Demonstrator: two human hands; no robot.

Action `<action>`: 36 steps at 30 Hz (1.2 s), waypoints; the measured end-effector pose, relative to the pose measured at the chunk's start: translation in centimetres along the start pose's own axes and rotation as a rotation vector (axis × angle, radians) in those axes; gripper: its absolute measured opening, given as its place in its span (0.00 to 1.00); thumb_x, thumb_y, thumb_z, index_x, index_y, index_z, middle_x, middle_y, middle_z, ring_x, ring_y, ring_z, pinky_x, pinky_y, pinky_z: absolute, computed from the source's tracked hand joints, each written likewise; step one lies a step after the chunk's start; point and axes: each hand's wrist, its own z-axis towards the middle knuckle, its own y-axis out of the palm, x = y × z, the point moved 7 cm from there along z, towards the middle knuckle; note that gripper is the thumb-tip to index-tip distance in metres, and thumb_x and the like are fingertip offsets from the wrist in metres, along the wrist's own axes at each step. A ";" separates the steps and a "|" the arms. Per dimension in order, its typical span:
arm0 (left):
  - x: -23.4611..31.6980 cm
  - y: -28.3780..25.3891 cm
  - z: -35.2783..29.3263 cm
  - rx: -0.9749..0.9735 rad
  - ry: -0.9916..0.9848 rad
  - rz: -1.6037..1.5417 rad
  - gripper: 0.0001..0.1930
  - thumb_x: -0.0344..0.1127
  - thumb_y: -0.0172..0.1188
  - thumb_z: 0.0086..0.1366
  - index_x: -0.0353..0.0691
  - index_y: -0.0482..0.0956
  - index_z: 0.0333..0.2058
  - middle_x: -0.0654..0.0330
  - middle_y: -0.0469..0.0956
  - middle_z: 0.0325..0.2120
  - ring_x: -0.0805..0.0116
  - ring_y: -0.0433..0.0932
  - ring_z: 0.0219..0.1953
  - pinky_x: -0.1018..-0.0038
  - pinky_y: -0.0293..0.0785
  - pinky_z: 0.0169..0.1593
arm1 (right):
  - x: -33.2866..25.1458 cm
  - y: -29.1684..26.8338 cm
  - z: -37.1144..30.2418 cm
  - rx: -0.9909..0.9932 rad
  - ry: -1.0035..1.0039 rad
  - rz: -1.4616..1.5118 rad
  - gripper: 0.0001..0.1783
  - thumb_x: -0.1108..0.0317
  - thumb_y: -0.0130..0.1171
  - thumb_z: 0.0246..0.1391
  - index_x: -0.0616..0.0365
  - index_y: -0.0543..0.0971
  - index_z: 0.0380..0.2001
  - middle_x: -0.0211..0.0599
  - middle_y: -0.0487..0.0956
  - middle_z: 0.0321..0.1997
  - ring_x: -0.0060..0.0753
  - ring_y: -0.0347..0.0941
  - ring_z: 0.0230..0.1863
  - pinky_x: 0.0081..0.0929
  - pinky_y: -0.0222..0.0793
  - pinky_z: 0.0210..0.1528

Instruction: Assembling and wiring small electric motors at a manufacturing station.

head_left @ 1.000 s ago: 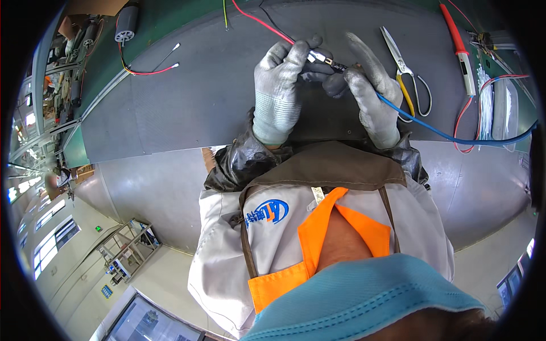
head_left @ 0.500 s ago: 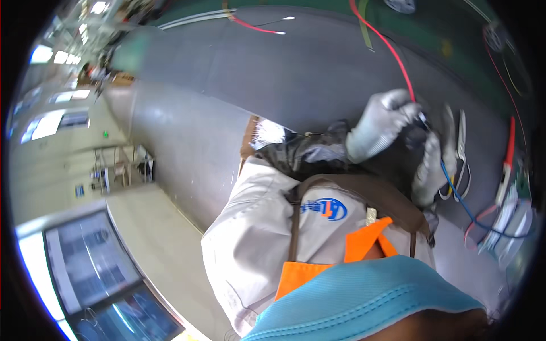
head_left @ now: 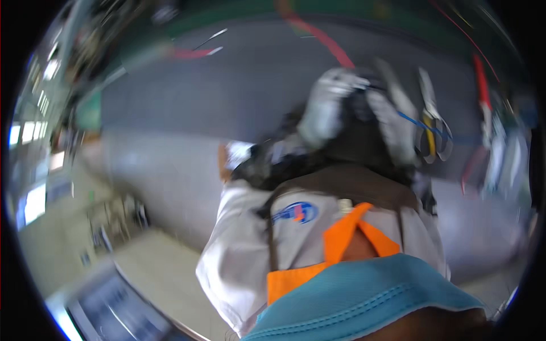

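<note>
The picture is smeared by motion. My left hand (head_left: 325, 108), in a grey-white glove, is closed around the end of a red cable (head_left: 324, 41) that comes down from the far edge of the bench. Close beside it, my right hand (head_left: 393, 128), gloved too, has its fingers at the same spot. A thin blue cable (head_left: 414, 120) runs out of the right hand toward the right. Between the fingertips lies a small pale joint, too blurred to make out. Scissors (head_left: 430, 116) with grey and yellow handles lie right of my right hand.
The dark grey bench mat (head_left: 187, 85) spreads ahead and left, with a short red cable piece (head_left: 196, 54) on it. A long pale tool (head_left: 395, 88) lies beyond my right hand. Farther right are a red-handled tool (head_left: 483, 85) and clear plastic bags (head_left: 500, 156).
My view has swung, so bench, tools and hands all sit differently in the picture. My hands stay together at the red cable's end. The blue cable now runs straighter to the right.
</note>
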 end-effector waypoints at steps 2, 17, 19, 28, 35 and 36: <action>-0.8 -0.7 0.5 -0.146 -0.037 -0.034 0.09 0.30 0.51 0.68 0.33 0.77 0.42 0.55 0.80 0.39 0.65 0.80 0.43 0.71 0.77 0.51 | 0.5 -0.5 0.8 -0.249 0.142 -0.096 0.37 0.65 0.62 0.61 0.57 0.62 0.71 0.47 0.79 0.56 0.30 0.77 0.52 0.27 0.71 0.58; -0.4 -2.6 1.7 -0.046 -0.228 -0.423 0.14 0.36 0.55 0.71 0.32 0.77 0.47 0.55 0.80 0.40 0.64 0.79 0.43 0.62 0.74 0.57 | 1.1 -30.2 4.8 0.515 -0.027 -0.847 0.24 0.70 0.60 0.62 0.64 0.73 0.61 0.47 0.83 0.49 0.39 0.81 0.49 0.29 0.75 0.53; 1.5 -1.4 1.4 -0.013 -0.210 -0.335 0.17 0.37 0.53 0.75 0.30 0.76 0.53 0.50 0.80 0.48 0.62 0.79 0.49 0.61 0.75 0.57 | -0.8 -22.9 8.3 0.306 0.037 -0.292 0.29 0.81 0.61 0.58 0.74 0.70 0.63 0.45 0.76 0.61 0.34 0.73 0.62 0.26 0.66 0.67; 0.4 -2.7 2.0 -0.053 -0.164 -0.270 0.16 0.38 0.53 0.75 0.30 0.76 0.52 0.51 0.80 0.50 0.60 0.78 0.52 0.62 0.72 0.59 | -1.1 -6.4 19.8 -0.356 0.010 -0.351 0.27 0.73 0.67 0.52 0.70 0.78 0.57 0.40 0.82 0.50 0.24 0.77 0.47 0.22 0.72 0.53; 2.0 -3.5 0.0 -0.038 -0.177 -0.017 0.15 0.32 0.45 0.77 0.28 0.77 0.50 0.62 0.82 0.44 0.76 0.78 0.45 0.76 0.71 0.56 | -3.6 -2.9 17.1 -0.175 -0.102 -0.928 0.19 0.65 0.63 0.57 0.60 0.81 0.51 0.46 0.84 0.45 0.36 0.81 0.46 0.31 0.75 0.50; 2.4 -4.4 -0.1 -0.246 0.251 0.574 0.15 0.29 0.43 0.76 0.28 0.78 0.49 0.64 0.82 0.44 0.77 0.78 0.43 0.76 0.71 0.56 | -3.6 -3.3 16.6 -0.125 -0.104 -0.954 0.19 0.64 0.63 0.56 0.60 0.81 0.50 0.50 0.84 0.46 0.42 0.82 0.47 0.34 0.75 0.50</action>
